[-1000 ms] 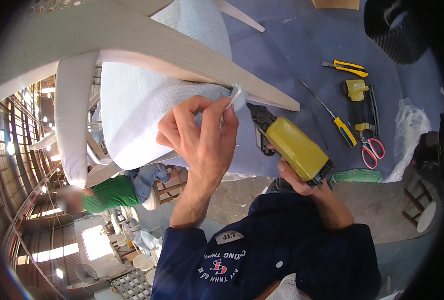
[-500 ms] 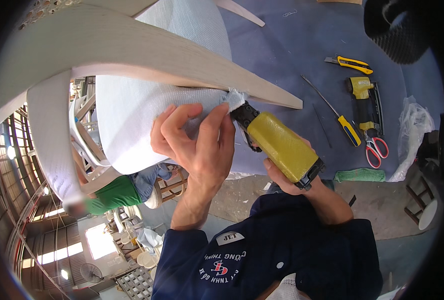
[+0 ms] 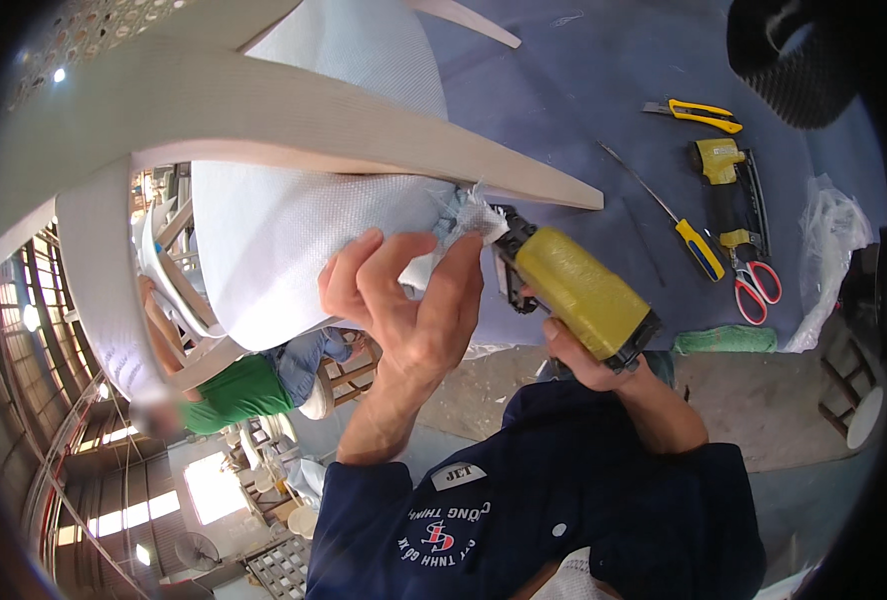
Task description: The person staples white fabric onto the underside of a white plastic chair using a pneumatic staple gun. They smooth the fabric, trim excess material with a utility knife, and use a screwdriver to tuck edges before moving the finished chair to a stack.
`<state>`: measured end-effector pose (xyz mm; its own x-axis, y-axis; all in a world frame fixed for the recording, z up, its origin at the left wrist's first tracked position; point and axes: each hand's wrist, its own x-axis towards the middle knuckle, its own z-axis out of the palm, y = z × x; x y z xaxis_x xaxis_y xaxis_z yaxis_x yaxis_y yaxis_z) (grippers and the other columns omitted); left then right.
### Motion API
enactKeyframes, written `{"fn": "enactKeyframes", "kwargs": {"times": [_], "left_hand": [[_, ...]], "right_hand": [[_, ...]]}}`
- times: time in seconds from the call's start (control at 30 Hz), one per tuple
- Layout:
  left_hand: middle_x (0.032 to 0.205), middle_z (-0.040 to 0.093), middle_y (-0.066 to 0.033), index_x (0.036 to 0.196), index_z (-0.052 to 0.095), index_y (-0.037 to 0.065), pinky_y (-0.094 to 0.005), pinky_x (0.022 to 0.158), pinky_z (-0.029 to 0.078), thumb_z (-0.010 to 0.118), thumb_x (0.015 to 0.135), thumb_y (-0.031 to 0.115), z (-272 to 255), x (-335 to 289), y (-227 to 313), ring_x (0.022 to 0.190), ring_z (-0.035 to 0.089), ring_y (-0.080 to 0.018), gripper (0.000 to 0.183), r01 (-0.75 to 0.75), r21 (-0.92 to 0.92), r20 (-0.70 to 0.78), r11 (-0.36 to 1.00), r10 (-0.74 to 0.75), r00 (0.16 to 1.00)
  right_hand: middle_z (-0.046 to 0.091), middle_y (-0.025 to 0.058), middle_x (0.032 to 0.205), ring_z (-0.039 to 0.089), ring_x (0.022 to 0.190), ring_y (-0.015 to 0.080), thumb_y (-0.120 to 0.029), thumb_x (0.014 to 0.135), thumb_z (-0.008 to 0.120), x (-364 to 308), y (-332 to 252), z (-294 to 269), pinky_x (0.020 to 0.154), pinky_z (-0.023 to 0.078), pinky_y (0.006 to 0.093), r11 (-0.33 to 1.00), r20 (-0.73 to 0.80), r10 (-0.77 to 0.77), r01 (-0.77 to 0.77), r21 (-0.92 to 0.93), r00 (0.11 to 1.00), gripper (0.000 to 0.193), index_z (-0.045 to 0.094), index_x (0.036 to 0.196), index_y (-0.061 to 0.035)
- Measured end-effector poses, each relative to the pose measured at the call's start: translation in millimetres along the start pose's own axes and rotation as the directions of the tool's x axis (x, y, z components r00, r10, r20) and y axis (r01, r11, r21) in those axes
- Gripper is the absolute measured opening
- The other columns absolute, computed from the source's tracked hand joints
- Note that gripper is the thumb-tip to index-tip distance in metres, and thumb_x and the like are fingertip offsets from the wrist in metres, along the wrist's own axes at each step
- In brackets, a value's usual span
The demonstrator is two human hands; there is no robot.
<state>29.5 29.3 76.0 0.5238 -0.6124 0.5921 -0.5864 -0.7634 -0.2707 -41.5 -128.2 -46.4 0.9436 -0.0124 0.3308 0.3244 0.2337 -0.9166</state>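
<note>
A pale wooden chair (image 3: 314, 110) lies tipped on the table, its light blue-white upholstered seat (image 3: 274, 240) facing me. At the seat's corner, beside a tapered leg, a frayed fabric flap (image 3: 477, 217) sticks out. My left hand (image 3: 414, 335) pinches this flap between thumb and forefinger, the other fingers curled against the seat cover. Wrapped round the handle of a yellow staple gun (image 3: 589, 295) is my right hand (image 3: 594, 368), partly hidden under the tool. The gun's black nose is close to the flap; whether they touch I cannot tell.
On the blue-grey table (image 3: 554, 110) lie a yellow utility knife (image 3: 704, 115), a screwdriver (image 3: 699, 250), a second staple gun (image 3: 726, 190), red-handled scissors (image 3: 757, 290), a green cloth (image 3: 726, 340) and clear plastic (image 3: 829, 260). A person in green (image 3: 244, 395) sits beyond the chair at left.
The staple gun has drawn back slightly right and down from the seat corner. My left hand has shifted a little right with the flap, which now shows more of its frayed edge.
</note>
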Motion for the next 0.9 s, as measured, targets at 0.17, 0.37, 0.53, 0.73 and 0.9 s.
{"fn": "enactKeyframes", "kwargs": {"times": [0.17,0.37,0.53,0.73,0.9], "left_hand": [[0.108,0.054,-0.0039,0.089,0.076,0.018,-0.0447,0.097,0.033,0.084,0.064,0.006,4.3,-0.2,-3.9,0.115,0.041,-0.0317,0.029,0.056,0.005,-0.016,0.998,-0.056,0.998],[0.112,0.051,-0.0066,0.088,0.075,0.016,-0.0472,0.098,0.032,0.084,0.066,0.007,7.3,4.2,-5.5,0.118,0.036,-0.0359,0.025,0.092,0.037,-0.042,0.995,-0.091,0.995],[0.112,0.051,-0.0072,0.087,0.076,0.016,-0.0491,0.098,0.031,0.085,0.067,0.008,7.5,3.6,-4.4,0.118,0.035,-0.0365,0.023,0.125,0.049,-0.038,0.991,-0.124,0.992],[0.111,0.052,-0.0046,0.088,0.076,0.016,-0.0480,0.099,0.031,0.085,0.066,0.008,10.4,6.7,-2.4,0.115,0.038,-0.0342,0.025,0.110,0.060,-0.061,0.992,-0.107,0.992],[0.106,0.060,0.0021,0.090,0.076,0.017,-0.0408,0.095,0.031,0.085,0.064,0.006,7.5,2.1,7.7,0.107,0.045,-0.0252,0.030,0.065,0.032,-0.025,0.997,-0.065,0.998]], "right_hand": [[0.066,0.0176,0.107,0.064,0.085,0.0227,0.001,0.077,0.068,-2.4,2.8,2.0,0.080,0.051,0.0317,0.990,0.031,0.126,-0.128,0.065,0.992,0.051,0.056,0.125,0.0080],[0.063,0.0193,0.113,0.063,0.085,0.0225,0.003,0.077,0.067,15.9,-5.3,8.1,0.080,0.052,0.0312,0.992,-0.023,-0.096,0.094,-0.086,0.995,0.055,0.053,0.130,0.0101],[0.063,0.0209,0.115,0.064,0.085,0.0248,0.004,0.077,0.066,21.8,-7.9,10.7,0.080,0.052,0.0315,0.987,-0.041,-0.131,0.126,-0.101,0.991,0.055,0.052,0.130,0.0116],[0.067,0.0182,0.110,0.068,0.090,0.0241,0.004,0.078,0.066,18.4,-9.6,12.1,0.084,0.052,0.0313,0.987,-0.022,0.100,-0.096,0.130,0.995,0.043,0.061,0.121,0.0069],[0.070,0.0136,0.100,0.068,0.090,0.0216,0.003,0.079,0.066,8.7,-13.2,12.7,0.084,0.052,0.0309,0.947,-0.080,0.184,-0.155,0.283,0.980,0.034,0.065,0.112,0.0039]]}}
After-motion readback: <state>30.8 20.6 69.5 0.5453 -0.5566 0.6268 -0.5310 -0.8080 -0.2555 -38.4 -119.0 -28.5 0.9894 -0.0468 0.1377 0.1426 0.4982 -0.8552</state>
